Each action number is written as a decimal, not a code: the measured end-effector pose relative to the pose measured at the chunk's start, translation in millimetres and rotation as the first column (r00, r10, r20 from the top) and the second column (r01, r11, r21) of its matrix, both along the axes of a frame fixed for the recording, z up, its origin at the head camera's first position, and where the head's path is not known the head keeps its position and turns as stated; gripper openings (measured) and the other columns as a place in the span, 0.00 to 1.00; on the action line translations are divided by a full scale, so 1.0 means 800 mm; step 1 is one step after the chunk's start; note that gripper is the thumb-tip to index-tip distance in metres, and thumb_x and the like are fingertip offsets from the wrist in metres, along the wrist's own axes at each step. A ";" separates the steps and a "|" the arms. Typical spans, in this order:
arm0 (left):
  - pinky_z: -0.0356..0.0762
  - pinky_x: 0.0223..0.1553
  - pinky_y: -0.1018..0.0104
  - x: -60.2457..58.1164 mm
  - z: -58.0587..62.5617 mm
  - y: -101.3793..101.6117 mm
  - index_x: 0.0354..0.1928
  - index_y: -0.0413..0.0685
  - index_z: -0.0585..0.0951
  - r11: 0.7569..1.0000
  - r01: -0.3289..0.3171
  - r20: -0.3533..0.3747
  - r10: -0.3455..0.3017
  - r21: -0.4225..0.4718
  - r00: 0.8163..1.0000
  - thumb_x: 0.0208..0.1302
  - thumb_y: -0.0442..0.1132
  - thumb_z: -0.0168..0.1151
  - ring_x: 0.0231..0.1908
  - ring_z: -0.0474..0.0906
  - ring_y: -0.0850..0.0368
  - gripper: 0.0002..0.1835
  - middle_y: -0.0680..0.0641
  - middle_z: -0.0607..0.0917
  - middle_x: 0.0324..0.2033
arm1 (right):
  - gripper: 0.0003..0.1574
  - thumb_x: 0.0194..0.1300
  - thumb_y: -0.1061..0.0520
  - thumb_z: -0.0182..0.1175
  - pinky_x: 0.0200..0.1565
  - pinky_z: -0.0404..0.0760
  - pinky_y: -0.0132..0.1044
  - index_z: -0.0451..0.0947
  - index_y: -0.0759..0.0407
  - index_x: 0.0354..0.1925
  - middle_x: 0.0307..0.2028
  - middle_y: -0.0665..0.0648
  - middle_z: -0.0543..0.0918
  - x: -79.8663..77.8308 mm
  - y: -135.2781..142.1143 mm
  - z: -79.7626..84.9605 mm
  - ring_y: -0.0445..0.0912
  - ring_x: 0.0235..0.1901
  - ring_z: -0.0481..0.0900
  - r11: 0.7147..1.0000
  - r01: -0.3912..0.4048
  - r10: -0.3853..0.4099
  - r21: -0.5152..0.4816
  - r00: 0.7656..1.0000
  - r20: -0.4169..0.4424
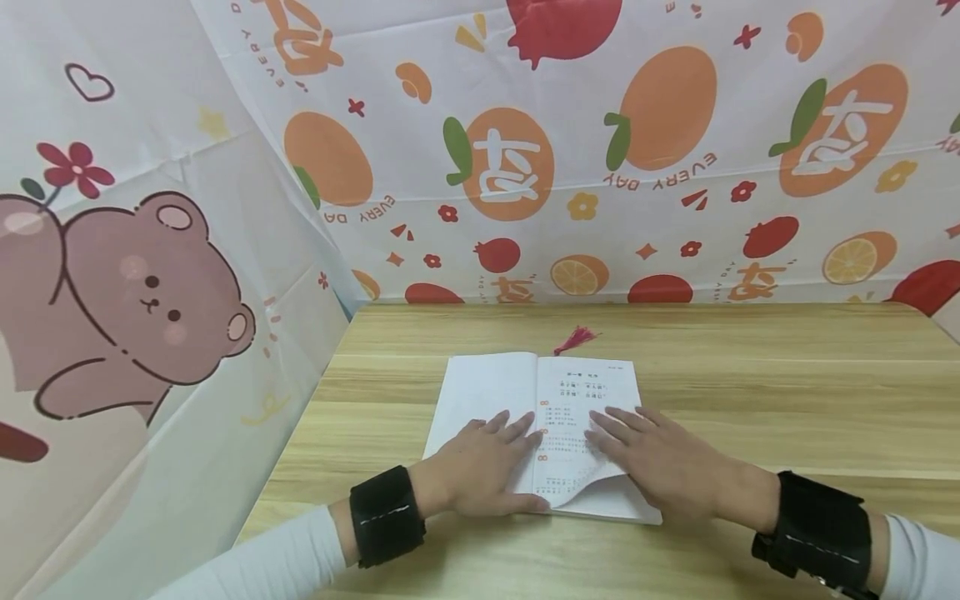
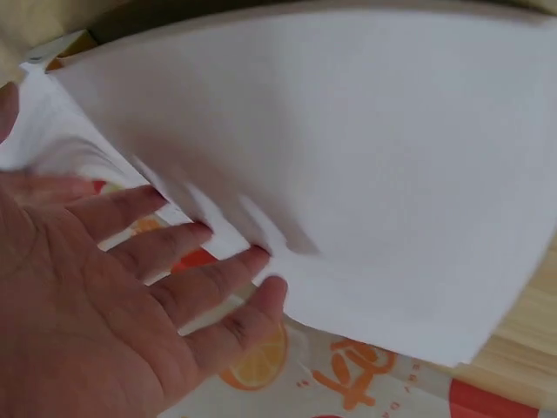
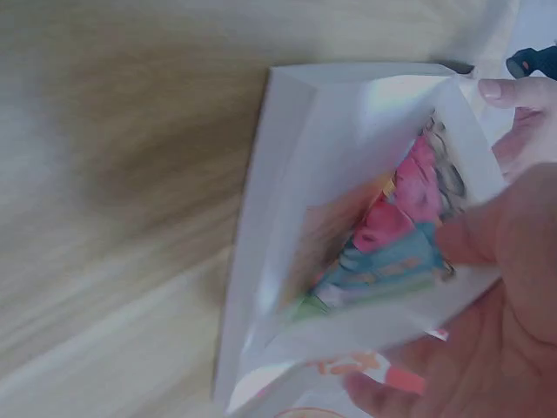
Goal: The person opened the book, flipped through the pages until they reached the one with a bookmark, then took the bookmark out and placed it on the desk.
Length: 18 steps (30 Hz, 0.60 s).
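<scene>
"EVERY DAY" repeats across the fruit-patterned cloth [image 1: 585,108] at the top of the frame, beside big upside-down Chinese characters. One open book [image 1: 551,417] lies on the worktop [image 1: 750,383] at the lower centre. Its left page [image 1: 480,387] looks blank where uncovered; its right page [image 1: 570,417] carries a heading, rows of characters too small for me to read and three orange marks down the margin.

Two hands rest on it. The left hand [image 1: 487,468] lies palm down near the gutter, fingers spread, its grip loose. The right hand [image 1: 667,462] covers the right page's outer edge, fingers straight and nothing clasped; the lower corner there curls up. In the right wrist view, the thumb overlaps a colourful illustration [image 3: 392,235].

I count one pink tassel [image 1: 576,340] above the spine, two black wristbands [image 1: 387,517] and one cartoon bear [image 1: 150,283] at left.
</scene>
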<state>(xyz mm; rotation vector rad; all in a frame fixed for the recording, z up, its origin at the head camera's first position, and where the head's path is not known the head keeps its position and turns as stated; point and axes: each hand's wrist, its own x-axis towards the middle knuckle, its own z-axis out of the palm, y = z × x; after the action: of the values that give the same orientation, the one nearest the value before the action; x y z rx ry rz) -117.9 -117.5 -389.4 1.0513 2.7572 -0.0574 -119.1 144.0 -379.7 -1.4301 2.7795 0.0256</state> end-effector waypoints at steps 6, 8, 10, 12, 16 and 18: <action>0.58 0.57 0.36 0.009 -0.002 0.020 0.66 0.38 0.56 0.999 -0.024 -0.104 0.028 0.039 0.994 0.58 0.71 0.32 0.60 0.56 0.36 0.47 0.38 0.60 0.66 | 0.43 0.58 0.55 0.54 0.62 0.57 0.58 0.49 0.56 0.68 0.69 0.60 0.52 -0.001 -0.019 0.010 0.53 0.66 0.43 0.991 -0.031 -0.001 -0.127 0.969 -0.247; 0.58 0.58 0.36 0.012 0.000 0.023 0.67 0.36 0.48 0.998 -0.018 -0.191 0.028 0.055 0.981 0.61 0.63 0.38 0.61 0.54 0.37 0.44 0.38 0.55 0.67 | 0.44 0.60 0.50 0.51 0.62 0.57 0.58 0.45 0.58 0.69 0.69 0.61 0.50 0.000 -0.023 0.013 0.53 0.66 0.42 0.982 -0.038 -0.018 -0.184 0.955 -0.295; 0.58 0.58 0.36 0.014 0.004 0.025 0.68 0.35 0.39 0.998 -0.010 -0.296 0.027 0.060 0.955 0.60 0.56 0.45 0.63 0.49 0.39 0.45 0.38 0.48 0.69 | 0.45 0.61 0.46 0.48 0.62 0.57 0.58 0.43 0.61 0.69 0.69 0.63 0.50 0.000 -0.023 0.014 0.54 0.66 0.42 0.972 -0.027 -0.053 -0.234 0.943 -0.328; 0.56 0.58 0.35 0.015 0.011 0.026 0.67 0.38 0.33 0.998 0.001 -0.387 0.026 0.069 0.922 0.55 0.53 0.53 0.65 0.42 0.39 0.52 0.38 0.39 0.70 | 0.47 0.61 0.45 0.49 0.61 0.58 0.58 0.43 0.65 0.68 0.69 0.66 0.50 0.000 -0.021 0.013 0.55 0.66 0.42 0.963 0.002 -0.096 -0.269 0.937 -0.335; 0.49 0.60 0.32 0.015 0.025 0.023 0.69 0.49 0.34 0.999 0.041 -0.530 -0.033 0.003 0.847 0.42 0.52 0.68 0.65 0.29 0.39 0.62 0.38 0.30 0.69 | 0.49 0.58 0.42 0.53 0.59 0.62 0.58 0.48 0.69 0.66 0.67 0.69 0.53 0.001 -0.010 0.002 0.56 0.65 0.47 0.964 0.063 -0.137 -0.257 0.950 -0.282; 0.46 0.60 0.32 0.015 0.029 0.019 0.70 0.52 0.41 0.994 0.048 -0.572 -0.098 -0.101 0.814 0.39 0.53 0.70 0.65 0.28 0.38 0.60 0.38 0.32 0.69 | 0.50 0.57 0.39 0.54 0.58 0.64 0.58 0.52 0.69 0.65 0.66 0.69 0.55 0.005 -0.005 -0.007 0.57 0.64 0.50 0.973 0.076 -0.120 -0.217 0.973 -0.197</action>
<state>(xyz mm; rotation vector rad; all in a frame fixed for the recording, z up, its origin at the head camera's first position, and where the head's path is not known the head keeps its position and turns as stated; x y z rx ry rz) -105.8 -102.5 -366.2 1.2909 3.1955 -0.5949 -115.3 140.3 -385.1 -1.4017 3.1040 -0.1279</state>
